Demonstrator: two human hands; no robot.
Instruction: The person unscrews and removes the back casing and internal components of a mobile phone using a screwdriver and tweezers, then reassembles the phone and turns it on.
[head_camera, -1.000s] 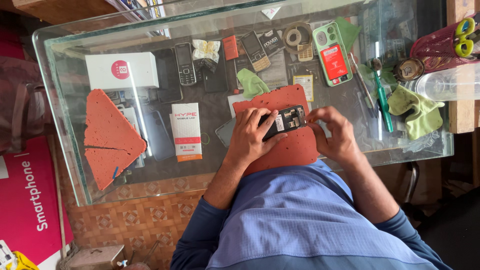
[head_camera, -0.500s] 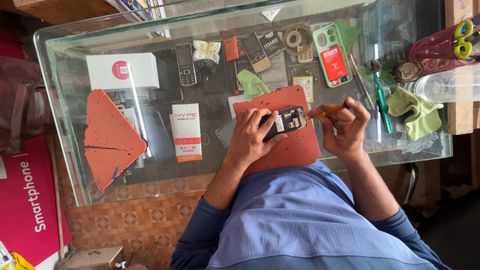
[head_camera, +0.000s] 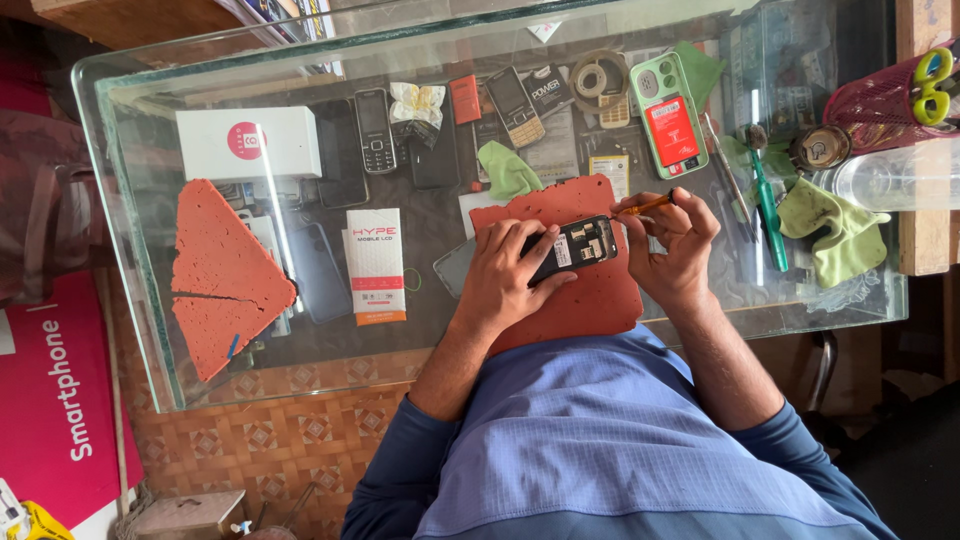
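Observation:
My left hand (head_camera: 505, 272) presses a small opened black phone (head_camera: 580, 243) onto a red work mat (head_camera: 590, 290) on the glass counter (head_camera: 420, 345). The phone lies with its back off and its inner parts showing. My right hand (head_camera: 672, 245) grips a thin orange-handled screwdriver (head_camera: 645, 206), whose tip points at the right end of the phone. Both hands sit close together over the mat.
Around the mat lie several phones (head_camera: 372, 128), a green phone case (head_camera: 670, 115), a roll of tape (head_camera: 598, 75), green cloths (head_camera: 835, 230), a white box (head_camera: 248, 142), a small orange-and-white carton (head_camera: 375, 265) and a red triangular mat (head_camera: 225, 275). A pink basket with scissors (head_camera: 900, 90) stands at right.
My right hand lifted off the phone and now holds the screwdriver, with its tip brought to the phone's right end. My left hand has kept its hold on the phone.

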